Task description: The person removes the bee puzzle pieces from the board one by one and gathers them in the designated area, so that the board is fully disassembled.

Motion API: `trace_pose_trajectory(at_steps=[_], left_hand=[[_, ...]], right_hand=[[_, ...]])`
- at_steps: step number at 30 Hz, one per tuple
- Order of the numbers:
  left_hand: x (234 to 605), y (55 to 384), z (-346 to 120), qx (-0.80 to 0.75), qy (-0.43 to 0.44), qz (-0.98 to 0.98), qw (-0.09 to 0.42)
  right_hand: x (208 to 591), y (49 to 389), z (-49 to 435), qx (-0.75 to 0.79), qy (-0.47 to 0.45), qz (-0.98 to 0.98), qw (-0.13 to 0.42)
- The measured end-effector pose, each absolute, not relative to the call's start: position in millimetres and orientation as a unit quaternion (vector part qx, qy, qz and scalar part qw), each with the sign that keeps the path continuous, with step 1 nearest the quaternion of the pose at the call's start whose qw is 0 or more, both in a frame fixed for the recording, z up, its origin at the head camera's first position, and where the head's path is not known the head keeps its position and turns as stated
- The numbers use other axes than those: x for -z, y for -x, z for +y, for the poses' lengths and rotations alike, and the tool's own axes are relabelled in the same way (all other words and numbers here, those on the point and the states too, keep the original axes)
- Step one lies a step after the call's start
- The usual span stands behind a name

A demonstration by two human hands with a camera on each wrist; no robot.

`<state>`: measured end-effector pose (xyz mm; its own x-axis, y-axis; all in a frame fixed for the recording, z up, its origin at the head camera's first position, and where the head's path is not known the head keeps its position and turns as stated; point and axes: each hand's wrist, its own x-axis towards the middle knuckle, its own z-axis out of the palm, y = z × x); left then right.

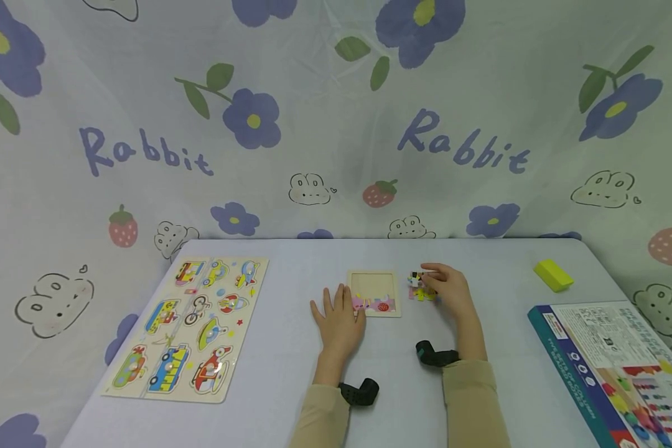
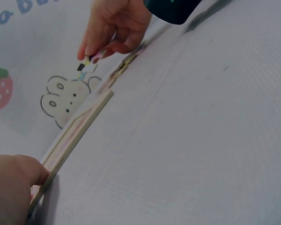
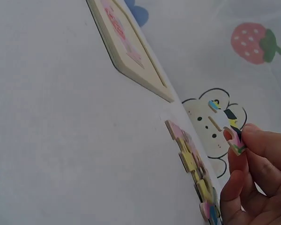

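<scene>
My left hand [image 1: 338, 323] rests at the left edge of a small square wooden puzzle tray [image 1: 397, 292], its fingers stretched out. In the left wrist view the thumb [image 2: 35, 169] touches the tray's side. Pink fitted pieces [image 1: 383, 303] fill the bottom strip of the tray; above them its bare wood base shows. To the tray's right, my right hand [image 1: 453, 292] pinches a puzzle piece [image 3: 236, 143] between thumb and fingertips, raised above the table. This piece has white, black, pink and green parts. Loose puzzle pieces [image 3: 189, 157] lie in a cluster below that hand.
A large vehicle peg puzzle board [image 1: 207, 292] lies on the left of the white table. On the right are a yellow block [image 1: 553, 275] and a colourful flat box [image 1: 610, 373]. A curtain [image 1: 325, 124] with flowers and rabbits hangs behind the table's back edge.
</scene>
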<state>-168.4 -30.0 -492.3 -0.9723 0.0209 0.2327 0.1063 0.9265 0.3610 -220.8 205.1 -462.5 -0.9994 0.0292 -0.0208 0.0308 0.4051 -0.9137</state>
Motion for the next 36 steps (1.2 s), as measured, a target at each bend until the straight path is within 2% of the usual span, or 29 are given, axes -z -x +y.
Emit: trace_pose_trajectory(at_steps=[3,11,20,27,36], left_hand=[[489.8,167.7,-30.0,0.188,0.029,-0.977,0.1],[492.1,168.2,-29.4,0.186,0.029,-0.976,0.106],[490.5,168.3,-29.9,0.181,0.024,-0.98,0.084],[490.8,168.8,-30.0,0.182,0.025,-0.979,0.086],[492.8,169.4,-29.6,0.181,0.027,-0.979,0.092]], right_hand=[[462.6,219.7,210.6,0.545,-0.035,0.838,-0.004],[463.5,216.3,221.8,0.551,-0.088,0.829,-0.019],[462.1,210.7,233.4,0.557,-0.188,0.806,-0.075],[457.2,207.0,239.8,0.533,-0.239,0.81,-0.053],[457.3,203.8,242.4,0.521,-0.237,0.82,-0.028]])
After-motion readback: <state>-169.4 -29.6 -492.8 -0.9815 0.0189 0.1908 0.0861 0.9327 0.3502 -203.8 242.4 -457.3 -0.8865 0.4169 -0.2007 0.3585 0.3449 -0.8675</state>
